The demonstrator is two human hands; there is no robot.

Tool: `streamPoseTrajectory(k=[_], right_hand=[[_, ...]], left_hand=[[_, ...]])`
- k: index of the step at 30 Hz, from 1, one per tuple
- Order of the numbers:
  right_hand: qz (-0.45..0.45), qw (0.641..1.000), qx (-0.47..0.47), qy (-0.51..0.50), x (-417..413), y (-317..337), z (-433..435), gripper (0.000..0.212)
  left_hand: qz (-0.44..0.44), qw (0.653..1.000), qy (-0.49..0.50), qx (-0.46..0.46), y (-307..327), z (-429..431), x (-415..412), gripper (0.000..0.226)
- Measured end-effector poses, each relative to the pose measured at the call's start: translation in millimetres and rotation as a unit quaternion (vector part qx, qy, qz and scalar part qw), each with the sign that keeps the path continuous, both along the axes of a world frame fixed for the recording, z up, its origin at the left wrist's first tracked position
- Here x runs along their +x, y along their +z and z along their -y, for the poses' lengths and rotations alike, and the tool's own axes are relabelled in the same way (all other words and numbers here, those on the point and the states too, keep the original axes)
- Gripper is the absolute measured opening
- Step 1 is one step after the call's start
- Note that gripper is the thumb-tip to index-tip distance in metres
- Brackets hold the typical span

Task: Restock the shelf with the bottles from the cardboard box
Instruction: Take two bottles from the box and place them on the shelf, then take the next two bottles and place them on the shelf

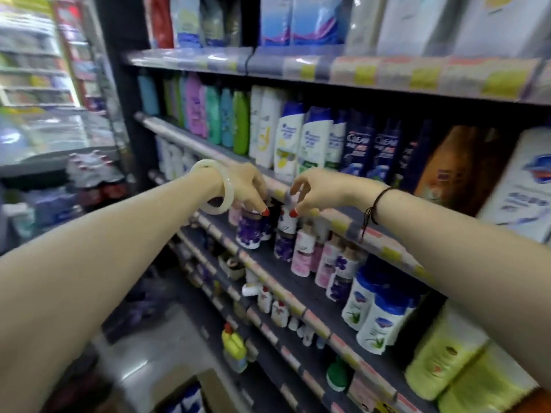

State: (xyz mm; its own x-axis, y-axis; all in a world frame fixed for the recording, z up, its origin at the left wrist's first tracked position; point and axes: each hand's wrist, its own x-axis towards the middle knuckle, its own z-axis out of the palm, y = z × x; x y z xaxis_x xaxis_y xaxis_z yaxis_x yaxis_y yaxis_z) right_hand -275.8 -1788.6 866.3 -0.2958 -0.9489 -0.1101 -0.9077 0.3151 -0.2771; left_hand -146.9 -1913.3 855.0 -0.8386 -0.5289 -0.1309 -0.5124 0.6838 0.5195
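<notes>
Purple-flowered plastic marked the bottle (252,231) we gripped by its cap with our left hand (249,189); it stood upright, long axis vertical, at the front of the dark shelf (301,289). Our right hand (319,192) pinched the top of a second bottle (286,223), white-bodied and also upright, just beside the first. Both caps were hidden under our fingertips, and motion blur smeared every label. A pale smooth bangle (216,189) circled the left wrist. Only a corner of the cardboard box (190,394) showed at the bottom edge.
</notes>
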Motion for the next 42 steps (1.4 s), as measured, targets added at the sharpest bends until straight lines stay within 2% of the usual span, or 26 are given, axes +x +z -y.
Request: streamPoseTrajectory(k=[5,9,16,25,33,42], right_hand=[[0.003,0.995,0.022,0.094,23,-33,47,0.057],[0.013,0.984,0.053,0.169,48,-74,80,0.057],[0.062,0.961,0.158,0.218,89,-181,125,0.057],[0.112,0.943,0.241,0.199,110,-333,159,0.065],[0.12,0.915,0.317,0.218,127,-483,175,0.063],[0.134,0.886,0.378,0.235,125,-682,195,0.063]], left_hand=[[0.018,0.995,0.099,-0.005,-35,16,36,0.035],[0.062,0.983,0.171,0.026,-78,25,73,0.036],[0.118,0.953,0.267,0.081,-182,46,132,0.043],[0.168,0.935,0.27,0.159,-326,66,163,0.059],[0.213,0.901,0.294,0.236,-486,70,174,0.053],[0.202,0.872,0.335,0.295,-680,77,173,0.052]])
